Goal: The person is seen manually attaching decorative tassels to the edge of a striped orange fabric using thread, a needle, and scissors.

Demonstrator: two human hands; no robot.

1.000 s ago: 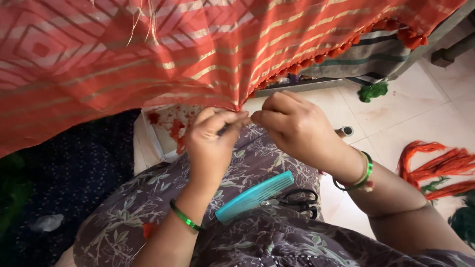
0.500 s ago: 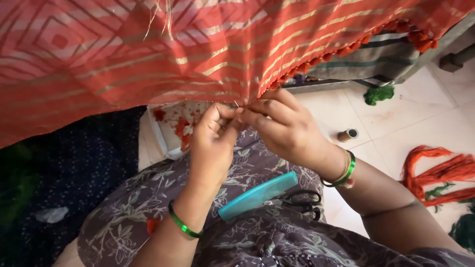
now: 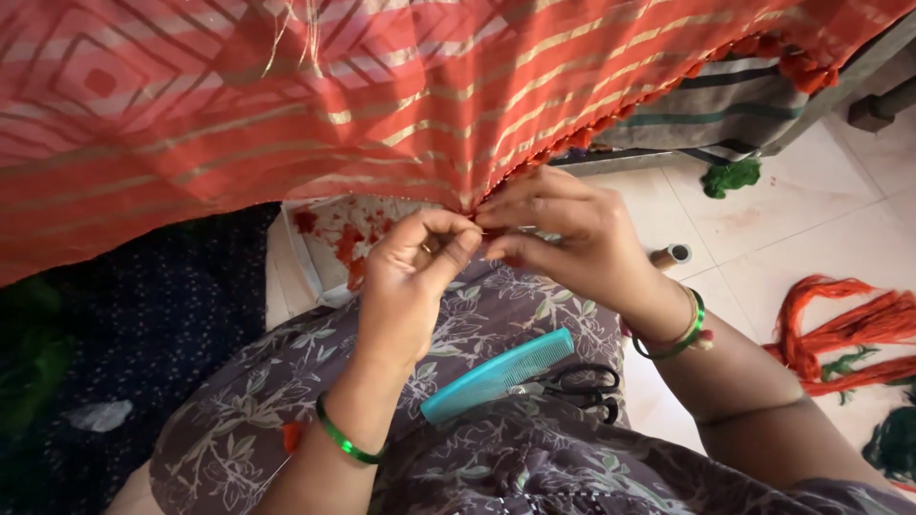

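Both hands have drawn closer; left hand (image 3: 412,286) and right hand (image 3: 563,234) pinch the orange cloth's (image 3: 382,105) edge together.

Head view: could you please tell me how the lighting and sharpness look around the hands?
Head view: even, soft daylight, no glare; the left hand and right hand are fairly sharp at the red cloth's fringed edge; the comb is crisp; the dark left side lies in shadow, with little detail.
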